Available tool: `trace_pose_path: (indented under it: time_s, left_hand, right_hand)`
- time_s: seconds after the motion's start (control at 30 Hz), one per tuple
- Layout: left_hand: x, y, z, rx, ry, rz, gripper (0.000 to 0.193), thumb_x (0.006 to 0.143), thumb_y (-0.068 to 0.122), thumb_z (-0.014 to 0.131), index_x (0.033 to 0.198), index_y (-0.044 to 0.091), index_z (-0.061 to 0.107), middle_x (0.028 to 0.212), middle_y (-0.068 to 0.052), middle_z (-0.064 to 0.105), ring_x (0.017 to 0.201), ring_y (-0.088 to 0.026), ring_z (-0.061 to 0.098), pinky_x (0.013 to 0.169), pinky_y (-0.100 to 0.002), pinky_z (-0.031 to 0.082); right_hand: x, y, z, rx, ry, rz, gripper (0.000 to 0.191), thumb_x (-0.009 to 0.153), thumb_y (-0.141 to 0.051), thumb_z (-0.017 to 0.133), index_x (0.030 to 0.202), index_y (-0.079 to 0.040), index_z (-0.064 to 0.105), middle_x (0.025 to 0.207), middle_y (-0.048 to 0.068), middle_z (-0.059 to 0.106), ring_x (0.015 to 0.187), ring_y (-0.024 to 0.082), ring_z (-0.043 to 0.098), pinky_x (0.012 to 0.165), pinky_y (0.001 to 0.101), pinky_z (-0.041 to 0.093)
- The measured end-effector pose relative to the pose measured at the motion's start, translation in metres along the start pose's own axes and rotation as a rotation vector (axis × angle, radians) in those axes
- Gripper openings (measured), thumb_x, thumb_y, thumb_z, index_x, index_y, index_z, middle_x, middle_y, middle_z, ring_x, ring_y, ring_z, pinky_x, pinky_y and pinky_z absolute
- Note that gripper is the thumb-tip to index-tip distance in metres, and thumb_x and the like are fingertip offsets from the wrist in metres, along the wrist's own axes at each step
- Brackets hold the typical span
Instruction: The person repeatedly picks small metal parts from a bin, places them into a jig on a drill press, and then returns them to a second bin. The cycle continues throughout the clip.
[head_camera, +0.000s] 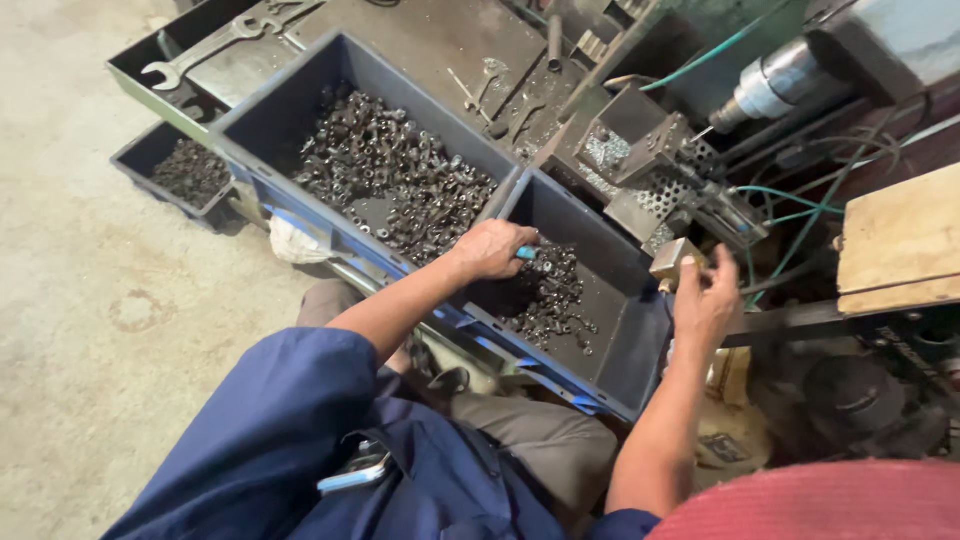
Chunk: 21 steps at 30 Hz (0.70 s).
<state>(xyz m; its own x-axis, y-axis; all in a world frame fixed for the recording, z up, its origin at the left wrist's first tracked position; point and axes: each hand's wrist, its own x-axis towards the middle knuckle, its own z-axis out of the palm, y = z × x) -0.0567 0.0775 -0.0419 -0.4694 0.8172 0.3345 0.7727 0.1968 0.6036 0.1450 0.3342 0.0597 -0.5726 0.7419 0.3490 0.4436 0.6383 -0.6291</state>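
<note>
Seemingly to keep parts within reach, the left hand (492, 248) curled over nuts (548, 295) in the centre bin (640, 340), gripping something blue, while the right hand (706, 300) pinched a block (677, 260) at the machine (660, 170), centre right.

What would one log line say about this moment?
left hand: in right bin, on small metal parts | right hand: at brass block on machine
</note>
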Motion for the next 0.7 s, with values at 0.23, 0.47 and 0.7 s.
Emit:
trace_pose_path:
  time_s: [0.23,0.47,0.7]
  left_hand:
    - [-0.001,-0.002,0.002,-0.027,0.022,0.039,0.041,0.076,0.013,0.063,0.117,0.010,0.068,0.088,-0.021,0.073,0.087,-0.041,0.071,0.081,-0.051,0.056]
    - [-0.002,0.000,-0.001,-0.064,0.025,0.054,0.043,0.079,0.012,0.063,0.121,0.009,0.067,0.092,-0.021,0.074,0.090,-0.041,0.071,0.083,-0.050,0.055]
    - [0.002,-0.033,-0.021,-0.200,0.391,-0.148,0.030,0.090,0.018,0.069,0.119,0.015,0.072,0.107,-0.017,0.076,0.097,-0.037,0.074,0.087,-0.043,0.059]
  right_hand:
    - [-0.066,-0.027,0.009,0.109,-0.034,-0.106,0.076,0.089,-0.024,0.076,0.154,-0.004,0.043,0.099,0.010,0.071,0.091,0.023,0.067,0.087,0.0361,0.051]
    - [-0.077,-0.037,-0.032,-0.312,-0.362,0.103,0.048,0.090,-0.044,0.075,0.127,-0.014,0.075,0.106,0.012,0.077,0.098,0.026,0.072,0.090,0.0377,0.054]
    - [-0.113,0.010,0.018,-0.223,-0.382,0.120,0.055,0.085,-0.043,0.074,0.132,-0.015,0.068,0.102,0.012,0.077,0.094,0.028,0.075,0.085,0.0407,0.056]
